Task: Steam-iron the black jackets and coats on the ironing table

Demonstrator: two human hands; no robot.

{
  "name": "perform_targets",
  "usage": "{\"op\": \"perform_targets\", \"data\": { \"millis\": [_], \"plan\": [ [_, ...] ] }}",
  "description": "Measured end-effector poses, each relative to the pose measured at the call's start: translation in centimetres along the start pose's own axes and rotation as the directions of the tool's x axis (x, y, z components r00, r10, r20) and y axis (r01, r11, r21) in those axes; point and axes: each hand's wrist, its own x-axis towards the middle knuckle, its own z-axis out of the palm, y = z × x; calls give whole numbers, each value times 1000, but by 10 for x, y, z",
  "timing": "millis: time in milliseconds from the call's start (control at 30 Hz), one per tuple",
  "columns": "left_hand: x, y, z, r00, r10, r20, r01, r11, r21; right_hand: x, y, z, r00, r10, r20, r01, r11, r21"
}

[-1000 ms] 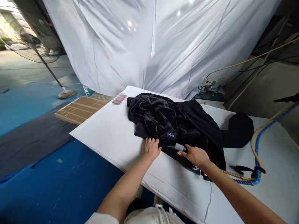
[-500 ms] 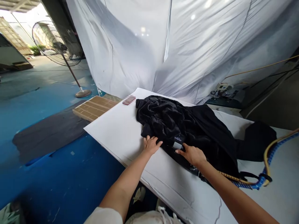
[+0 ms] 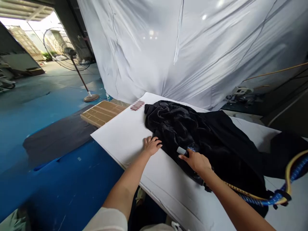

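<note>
A black, plush-lined garment [image 3: 175,122] lies crumpled on a white table [image 3: 125,134]. It carries a dark brand label [image 3: 192,148] with pale lettering, and beside that a small grey tag [image 3: 181,150]. My right hand [image 3: 198,162] has thumb and forefinger closed at the grey tag, by the garment's near edge; its other fingers are partly hidden. My left hand [image 3: 152,146] rests with fingers spread at the left near edge of the garment, fingertips touching the cloth.
A blue and yellow coiled hose [image 3: 271,200] crosses the right side. White sheeting [image 3: 144,48] hangs behind the table. A flat cardboard box [image 3: 103,113], a pedestal fan [image 3: 80,73] and a dark mat [image 3: 60,134] are at left. A blurred reddish item [image 3: 137,105] lies at the table's far corner.
The view has shifted slightly, moving the scene rightward. My right hand has turned the grey tag sideways and partly covers the brand label. My left hand has drawn back a little from the cloth.
</note>
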Motion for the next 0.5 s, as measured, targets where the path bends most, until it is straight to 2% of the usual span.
{"op": "perform_targets", "data": {
  "millis": [133,200,267,400,500],
  "plan": [
    [18,-9,-1,994,-10,-113,5,999,-43,5,-17,-5,999,35,-4,-35,999,-7],
    [29,-12,-5,993,-70,-97,63,995,-81,10,-27,-8,998,63,-4,-63,998,-19],
    [40,-14,-10,994,-100,-38,95,989,-114,18,-37,-10,996,86,-4,-86,996,-23],
    [55,-21,-15,998,-39,43,46,980,-193,32,-55,-13,994,105,11,-105,994,-18],
    [68,-30,-15,996,-90,13,88,904,-419,39,-67,-12,992,125,18,-125,992,-14]
  ]
}}
